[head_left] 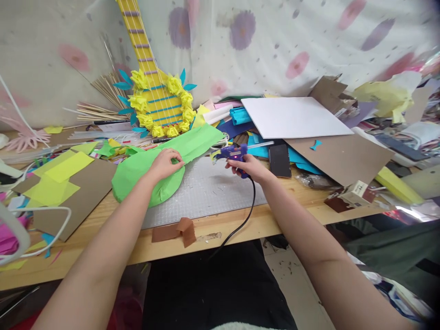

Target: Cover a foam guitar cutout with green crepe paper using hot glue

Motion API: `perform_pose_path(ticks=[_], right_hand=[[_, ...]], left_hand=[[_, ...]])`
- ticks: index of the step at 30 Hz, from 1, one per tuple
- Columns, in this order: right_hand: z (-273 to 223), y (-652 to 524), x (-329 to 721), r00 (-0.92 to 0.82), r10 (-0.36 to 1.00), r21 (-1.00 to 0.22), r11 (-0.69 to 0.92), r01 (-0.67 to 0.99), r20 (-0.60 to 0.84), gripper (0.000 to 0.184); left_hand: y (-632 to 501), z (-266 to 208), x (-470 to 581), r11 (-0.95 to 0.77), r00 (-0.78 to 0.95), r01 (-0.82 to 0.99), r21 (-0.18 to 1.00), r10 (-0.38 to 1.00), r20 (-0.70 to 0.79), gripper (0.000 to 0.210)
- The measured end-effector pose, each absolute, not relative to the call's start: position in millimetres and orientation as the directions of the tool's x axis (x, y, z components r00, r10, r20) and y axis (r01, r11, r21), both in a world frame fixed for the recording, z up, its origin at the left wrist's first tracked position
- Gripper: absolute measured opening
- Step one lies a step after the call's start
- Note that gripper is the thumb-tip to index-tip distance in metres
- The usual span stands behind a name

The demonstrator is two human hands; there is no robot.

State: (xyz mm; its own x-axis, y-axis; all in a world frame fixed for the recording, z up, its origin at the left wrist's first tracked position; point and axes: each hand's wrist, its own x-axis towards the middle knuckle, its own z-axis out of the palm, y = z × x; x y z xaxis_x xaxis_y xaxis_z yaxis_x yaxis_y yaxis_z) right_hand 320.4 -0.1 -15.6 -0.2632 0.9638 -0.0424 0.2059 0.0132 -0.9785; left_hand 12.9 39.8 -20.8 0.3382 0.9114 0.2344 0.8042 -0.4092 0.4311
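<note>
On the desk (213,224) are one green paper shape (135,176), one glue gun (234,151), one grey cutting mat (206,192), one phone (279,161) and one yellow guitar model (161,110). The green shape lies partly over the mat, left of the middle of the desk's front edge; the guitar model is near the back edge. The left hand (168,162) has bent fingers, touching the green shape's margin; whether they pinch it, one cannot tell. The right hand (249,167), well apart, is clamped around the glue gun's handle, above the mat.
</note>
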Motion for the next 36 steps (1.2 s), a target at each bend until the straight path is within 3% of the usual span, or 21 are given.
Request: perform_pose_path(ticks=[5,17,28,36], right_hand=[[-7.3,10.6,282.4,-0.416,0.900,-0.952,0.004,0.305,-0.130,0.036],[-37.3,9.5,255.7,-0.276,0.949,-0.948,-0.061,0.313,-0.152,0.041],[-46.6,14.5,252.2,-0.248,0.959,-0.934,-0.043,0.354,-0.138,0.039],[-42.9,13.0,249.9,-0.231,0.963,-0.934,-0.052,0.354,-0.141,0.038]], left_hand=[[42.2,-25.5,12.2,-0.408,0.299,0.776,0.482,0.910,0.289,0.013],[41.1,-27.5,15.5,-0.402,0.276,0.740,0.538,0.912,0.302,0.010],[42.2,-29.6,13.6,-0.397,0.270,0.712,0.579,0.916,0.297,0.012],[40.7,-28.8,14.9,-0.319,0.151,0.744,0.588,0.936,0.317,0.014]])
